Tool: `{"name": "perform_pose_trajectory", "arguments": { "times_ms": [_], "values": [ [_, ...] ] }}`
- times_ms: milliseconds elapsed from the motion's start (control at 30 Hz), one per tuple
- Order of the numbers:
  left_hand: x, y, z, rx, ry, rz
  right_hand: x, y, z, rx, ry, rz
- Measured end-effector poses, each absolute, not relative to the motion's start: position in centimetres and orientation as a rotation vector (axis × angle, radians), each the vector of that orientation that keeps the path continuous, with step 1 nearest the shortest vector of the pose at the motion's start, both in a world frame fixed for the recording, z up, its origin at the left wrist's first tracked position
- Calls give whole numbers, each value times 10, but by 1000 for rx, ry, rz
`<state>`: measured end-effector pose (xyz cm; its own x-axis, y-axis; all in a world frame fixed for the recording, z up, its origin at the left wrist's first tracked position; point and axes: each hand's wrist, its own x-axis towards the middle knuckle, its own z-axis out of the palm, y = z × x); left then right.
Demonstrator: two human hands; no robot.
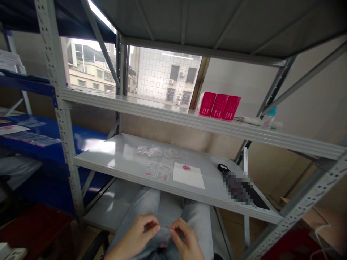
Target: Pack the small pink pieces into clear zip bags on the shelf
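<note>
**Thread pinched over the lap, below the shelf edge**

A thin pink thread (165, 226) ran between the two hands, low in the view and above the person's lap. The left hand (138, 233) pinched its left end between thumb and fingertips; the right hand (184, 238) pinched the other end the same way. Both hands were narrowly closed on it, near each other but not touching. Some small pink bits (163, 245) lay on the jeans (168, 206) just under the thread.

The hands sat in front of and below the front edge of the grey shelf (121, 151), with the knees reaching under it. On that shelf lay a white sheet (189, 177) with a few pink beads (186, 168) near its far edge, a clear bag (157, 170) just to its left, and more clear bags (157, 151) further back. A black thing (222, 167) lay to the right, next to a blurred patch. Much of the shelf's left part was bare.

The shelf above carried three red boxes (219, 105), standing side by side. Steel uprights (62, 119) framed the bay to the left and right.
</note>
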<state>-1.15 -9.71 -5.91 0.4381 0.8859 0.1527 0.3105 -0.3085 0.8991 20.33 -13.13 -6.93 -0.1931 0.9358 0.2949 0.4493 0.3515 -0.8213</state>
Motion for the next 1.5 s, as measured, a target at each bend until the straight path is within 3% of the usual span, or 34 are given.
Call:
{"name": "perform_pose_trajectory", "arguments": {
  "times_ms": [700, 933, 1033, 1200, 1333, 1500],
  "values": [
    [-1, -105, -57, 1903, 1044, 824, 188, -130, -79, -1186, -1800, 734],
    [-12, -107, -12, 2001, 1012, 733, 192, -128, -64, -1180, -1673, 699],
    [-39, -77, 29, 2017, 952, 801, 215, -125, -57, -1126, -1587, 731],
    [-104, 35, 77, 2098, 1237, 959, 256, -117, -67, -1175, -1370, 818],
    [-120, 99, 72, 2160, 1427, 794, 258, -108, -86, -1228, -1397, 822],
    [-105, 119, 49, 2213, 1532, 696, 257, -104, -97, -1312, -1415, 718]
  ]
}}
